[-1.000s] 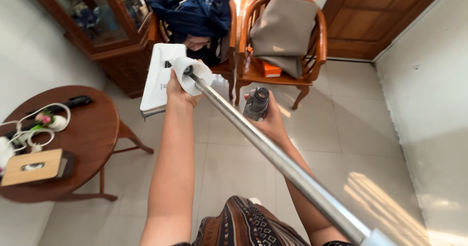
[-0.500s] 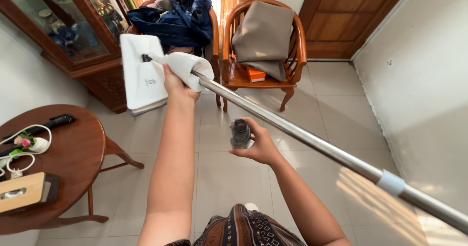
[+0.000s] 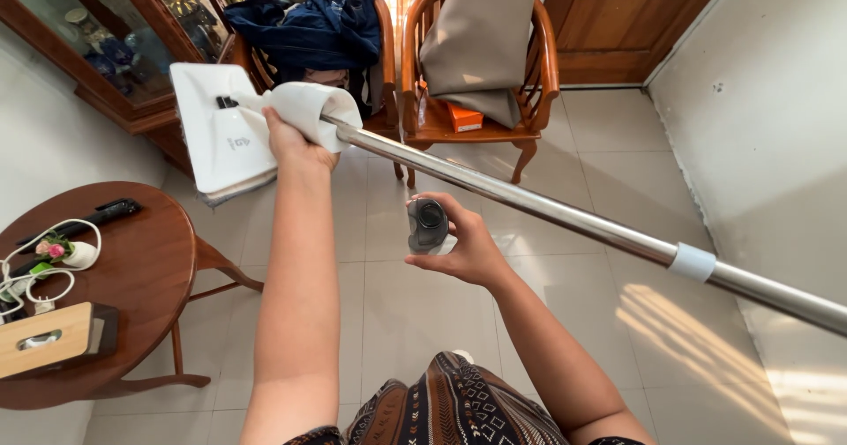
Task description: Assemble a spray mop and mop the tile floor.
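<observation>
The left hand (image 3: pixel 296 141) is closed round the white neck of a flat mop (image 3: pixel 221 127), held up in the air above the tiled floor (image 3: pixel 415 304), its steel pole (image 3: pixel 547 211) slanting off right. The right hand (image 3: pixel 463 246) grips a small grey cylinder (image 3: pixel 428 224). The mop looks light but long and unwieldy, its rigid pole slick, so the neck seems the surest hold

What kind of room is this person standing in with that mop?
Most likely a living room in a home: two wooden armchairs stand by the door, a glass-fronted display cabinet holds ornaments, and a round wooden side table sits on the tiled floor.
</observation>
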